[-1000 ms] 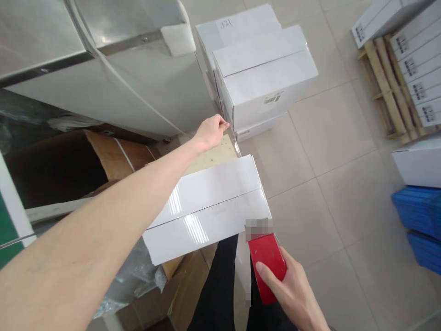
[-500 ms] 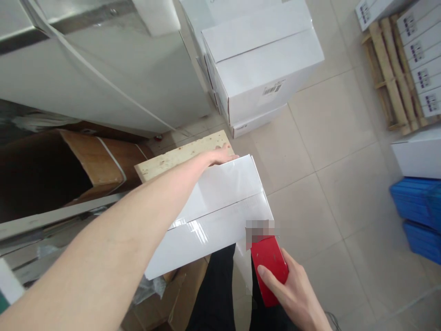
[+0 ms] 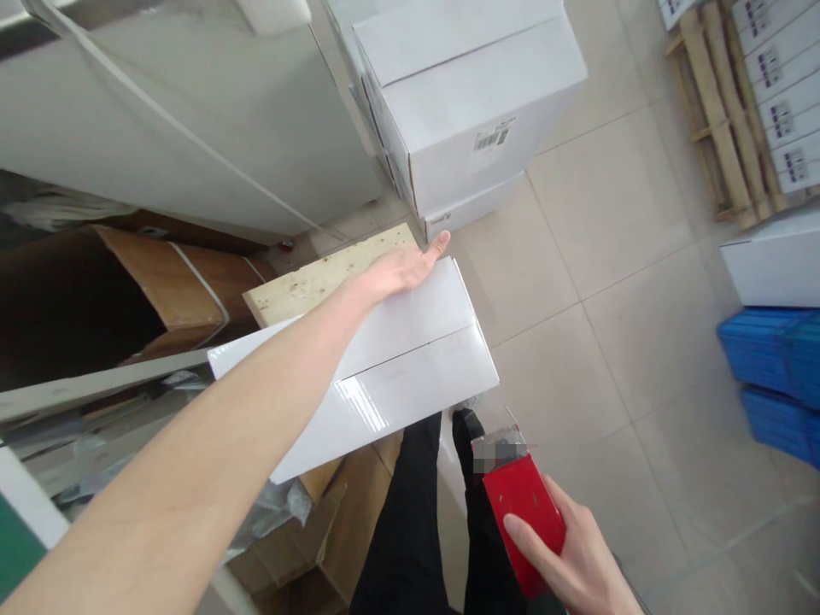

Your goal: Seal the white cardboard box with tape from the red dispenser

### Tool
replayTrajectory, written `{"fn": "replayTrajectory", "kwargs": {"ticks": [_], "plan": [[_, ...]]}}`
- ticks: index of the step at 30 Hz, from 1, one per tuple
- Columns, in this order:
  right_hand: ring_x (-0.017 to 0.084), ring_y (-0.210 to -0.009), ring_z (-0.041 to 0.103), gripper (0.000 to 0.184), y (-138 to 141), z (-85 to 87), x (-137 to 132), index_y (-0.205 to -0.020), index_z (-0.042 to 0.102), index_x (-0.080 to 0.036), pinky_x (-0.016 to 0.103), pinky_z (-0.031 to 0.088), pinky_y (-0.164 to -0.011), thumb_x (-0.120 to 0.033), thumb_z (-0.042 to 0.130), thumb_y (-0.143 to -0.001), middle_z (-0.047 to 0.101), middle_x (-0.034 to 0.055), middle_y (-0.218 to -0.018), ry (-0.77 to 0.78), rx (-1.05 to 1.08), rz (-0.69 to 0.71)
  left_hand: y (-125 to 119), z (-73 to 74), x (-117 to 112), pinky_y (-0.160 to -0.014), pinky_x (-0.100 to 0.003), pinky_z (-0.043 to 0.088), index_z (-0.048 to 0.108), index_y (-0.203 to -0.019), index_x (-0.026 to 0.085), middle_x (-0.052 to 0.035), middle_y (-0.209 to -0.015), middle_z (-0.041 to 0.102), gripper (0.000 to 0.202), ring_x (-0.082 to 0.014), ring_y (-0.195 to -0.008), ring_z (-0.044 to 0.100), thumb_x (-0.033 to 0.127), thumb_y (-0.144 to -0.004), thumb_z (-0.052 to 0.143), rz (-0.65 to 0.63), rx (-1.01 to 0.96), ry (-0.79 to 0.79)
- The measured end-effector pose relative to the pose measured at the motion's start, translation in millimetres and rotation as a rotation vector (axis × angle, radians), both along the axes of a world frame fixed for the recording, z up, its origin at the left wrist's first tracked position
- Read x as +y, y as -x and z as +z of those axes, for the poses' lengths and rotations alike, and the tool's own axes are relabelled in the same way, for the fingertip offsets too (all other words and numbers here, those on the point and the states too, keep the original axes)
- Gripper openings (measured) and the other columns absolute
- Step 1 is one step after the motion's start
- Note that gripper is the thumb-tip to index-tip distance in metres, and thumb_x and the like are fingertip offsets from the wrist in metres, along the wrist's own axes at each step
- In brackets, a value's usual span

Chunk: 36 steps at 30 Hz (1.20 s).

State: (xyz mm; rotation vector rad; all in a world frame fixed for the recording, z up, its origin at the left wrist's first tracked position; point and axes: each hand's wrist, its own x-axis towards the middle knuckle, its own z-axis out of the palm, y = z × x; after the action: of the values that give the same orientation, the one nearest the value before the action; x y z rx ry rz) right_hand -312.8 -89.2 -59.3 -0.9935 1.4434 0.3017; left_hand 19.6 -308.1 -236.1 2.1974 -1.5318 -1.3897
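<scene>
A white cardboard box (image 3: pixel 410 384) with a seam along its top is in front of me, partly over a pale wooden board (image 3: pixel 307 278). My left hand (image 3: pixel 407 266) rests on the box's far edge, open, with one digit stretched out; its other fingers are partly hidden. Crossing over the box, my left forearm covers part of its top. My right hand (image 3: pixel 570 547) is closed around a scuffed red tape dispenser (image 3: pixel 525 504), thumb on its upper face. The dispenser's front end is partly blurred and sits apart from the box, near its right corner.
White boxes (image 3: pixel 474 111) are stacked ahead on the tiled floor (image 3: pixel 531 282). An open brown carton (image 3: pixel 192 290) lies at the left. On the right are a wooden pallet (image 3: pixel 711 111) bearing white boxes and some blue bundles (image 3: pixel 762 350). My legs (image 3: pixel 410 512) are below the box.
My left hand has come up from the far edge onto the box's top. My right hand has drawn the tape dispenser back and right, away from the box's corner. The view has shifted slightly.
</scene>
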Motion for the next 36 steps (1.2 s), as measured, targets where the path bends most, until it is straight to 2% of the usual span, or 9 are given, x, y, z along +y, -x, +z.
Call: {"fn": "replayTrajectory", "kwargs": {"ticks": [5, 11, 14, 16, 19, 22, 26, 31, 36], "plan": [[0.024, -0.080, 0.070, 0.042, 46.5, -13.6, 46.6, -0.106, 0.065, -0.018, 0.033, 0.052, -0.074, -0.057, 0.059, -0.091, 0.076, 0.0067, -0.093, -0.042, 0.005, -0.010, 44.7, 39.5, 50.5, -0.112, -0.051, 0.035, 0.064, -0.123, 0.016, -0.0173, -0.125, 0.067, 0.067, -0.0336, -0.127, 0.055, 0.062, -0.102, 0.020, 0.053, -0.177, 0.432], [0.023, -0.077, 0.069, 0.039, 42.9, -105.9, 42.4, -0.098, 0.067, -0.018, 0.030, 0.049, -0.071, -0.055, 0.060, -0.089, 0.075, 0.0054, -0.085, 0.109, 0.083, 0.027, 144.4, 92.9, 166.8, -0.119, -0.041, 0.035, 0.059, -0.129, 0.024, -0.0104, -0.138, 0.060, 0.033, -0.0256, -0.134, 0.051, 0.040, -0.101, 0.049, 0.155, 0.085, 0.515], [0.022, -0.082, 0.069, 0.040, 27.0, -145.0, 25.9, -0.101, 0.067, -0.018, 0.027, 0.048, -0.071, -0.055, 0.059, -0.088, 0.076, 0.0061, -0.089, 0.155, 0.111, 0.084, 197.5, 99.5, 214.9, -0.103, -0.039, 0.050, 0.065, -0.110, 0.030, -0.0056, -0.114, 0.070, 0.021, -0.0240, -0.108, 0.066, 0.043, -0.098, 0.055, 0.508, 0.426, 0.116], [0.022, -0.082, 0.069, 0.040, 15.3, -159.9, 16.7, -0.102, 0.067, -0.018, 0.027, 0.047, -0.071, -0.054, 0.057, -0.089, 0.077, 0.0069, -0.091, 0.161, 0.122, 0.104, 221.5, 93.4, 229.8, -0.104, -0.039, 0.051, 0.065, -0.109, 0.027, -0.0076, -0.118, 0.070, 0.022, -0.0241, -0.113, 0.066, 0.043, -0.096, 0.058, 0.975, 0.710, -0.087], [0.023, -0.085, 0.070, 0.043, 0.9, -171.6, 8.8, -0.103, 0.067, -0.019, 0.028, 0.048, -0.074, -0.058, 0.054, -0.090, 0.077, 0.0089, -0.095, 0.174, 0.151, 0.127, 233.2, 79.3, 228.8, -0.114, -0.039, 0.047, 0.065, -0.115, 0.020, -0.0145, -0.131, 0.064, 0.039, -0.0259, -0.131, 0.058, 0.052, -0.093, 0.056, 1.541, 1.100, -0.084], [0.031, -0.094, 0.071, 0.054, 0.1, -180.8, 6.8, -0.108, 0.066, -0.015, 0.037, 0.050, -0.082, -0.063, 0.051, -0.090, 0.076, 0.0194, -0.104, 0.187, 0.273, 0.139, 228.0, 69.5, 217.2, -0.116, -0.040, 0.047, 0.064, -0.120, 0.018, -0.0186, -0.138, 0.060, 0.063, -0.0290, -0.139, 0.051, 0.071, -0.085, 0.058, 1.683, 1.343, 0.031], [0.032, -0.088, 0.073, 0.052, 34.9, -181.7, 15.3, -0.095, 0.070, -0.014, 0.036, 0.052, -0.075, -0.061, 0.050, -0.090, 0.076, 0.0203, -0.095, 0.126, 0.386, 0.112, 224.0, 55.3, 202.2, -0.113, -0.035, 0.050, 0.060, -0.129, 0.024, -0.0140, -0.144, 0.056, 0.067, -0.0252, -0.141, 0.049, 0.070, -0.081, 0.066, 1.821, 1.373, 0.051], [0.029, -0.077, 0.073, 0.049, 103.5, -139.8, 46.8, -0.081, 0.070, -0.019, 0.034, 0.052, -0.068, -0.065, 0.054, -0.084, 0.077, 0.0118, -0.081, 0.110, 0.366, 0.104, 228.0, 33.9, 189.1, -0.108, -0.035, 0.054, 0.055, -0.133, 0.034, -0.0038, -0.150, 0.054, 0.061, -0.0217, -0.138, 0.053, 0.064, -0.082, 0.070, 1.892, 1.338, 0.117], [0.030, -0.066, 0.072, 0.052, 139.5, -89.0, 71.4, -0.069, 0.065, -0.020, 0.037, 0.054, -0.060, -0.072, 0.060, -0.079, 0.073, 0.0079, -0.066, 0.067, 0.270, -0.125, 209.7, 48.6, 215.8, -0.102, -0.031, 0.056, 0.067, -0.116, 0.025, -0.0097, -0.136, 0.065, 0.041, -0.0205, -0.125, 0.063, 0.055, -0.089, 0.068, 1.605, 1.227, 0.007]]}}
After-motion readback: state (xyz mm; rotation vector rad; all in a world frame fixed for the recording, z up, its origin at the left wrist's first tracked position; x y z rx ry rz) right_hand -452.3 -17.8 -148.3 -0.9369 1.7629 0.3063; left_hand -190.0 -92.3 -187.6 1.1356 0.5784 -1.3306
